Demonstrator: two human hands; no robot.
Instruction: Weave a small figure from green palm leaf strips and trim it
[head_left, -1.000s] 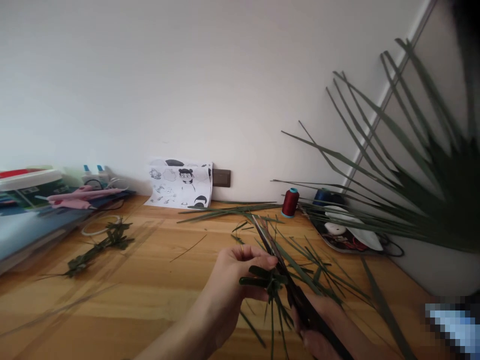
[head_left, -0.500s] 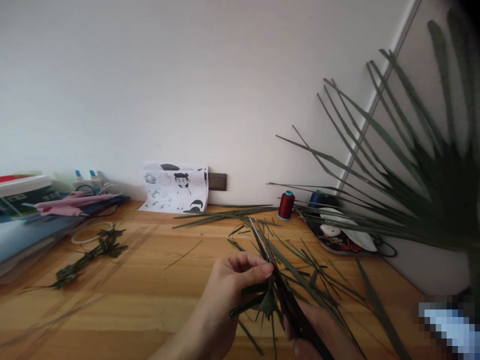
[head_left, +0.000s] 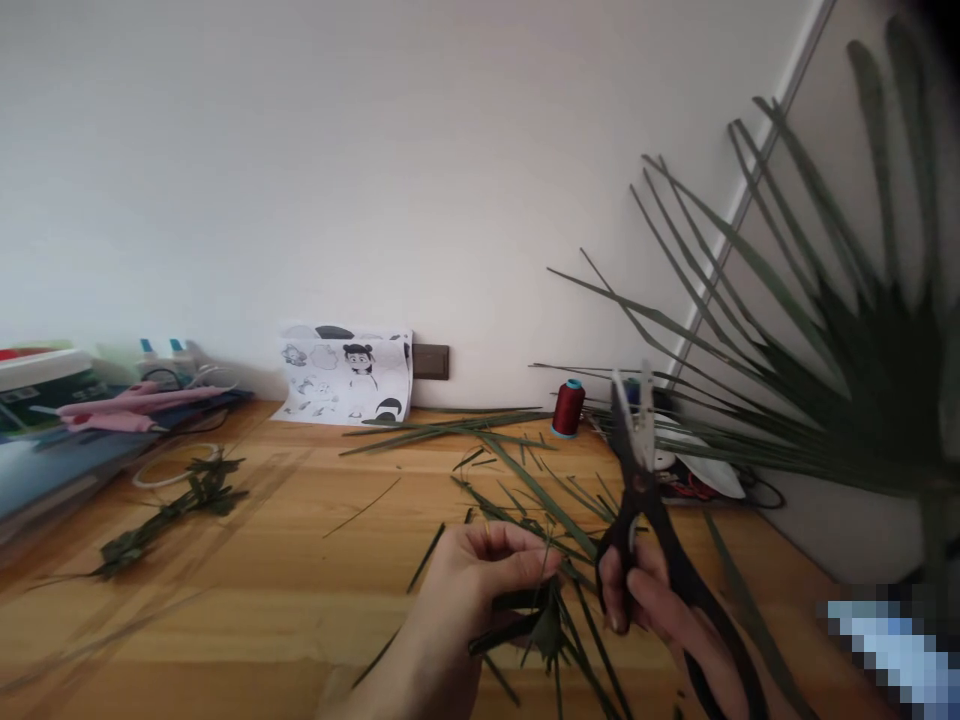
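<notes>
My left hand [head_left: 480, 590] is closed, thumb against fingers, on a folded piece of green palm leaf [head_left: 546, 632] with thin strips hanging from it. To its right, my right hand [head_left: 660, 600] grips a pair of black-handled scissors [head_left: 640, 485]. The blades point up and stand apart, with nothing between them. Cut leaf strips [head_left: 540, 490] lie scattered on the wooden table [head_left: 300, 590] around and beyond both hands.
A large palm leaf [head_left: 862, 390] spreads along the right side. A red thread spool [head_left: 568, 408] stands near a tray of small items [head_left: 709, 470]. At the left lie a braided leaf piece [head_left: 172, 515], a tape ring [head_left: 139, 470] and a pink glue gun [head_left: 135, 405]. A printed sheet [head_left: 345, 375] leans on the wall.
The scissors have moved away from the leaf piece, up and to the right, and their blades have spread. My left hand keeps its hold and has shifted slightly right.
</notes>
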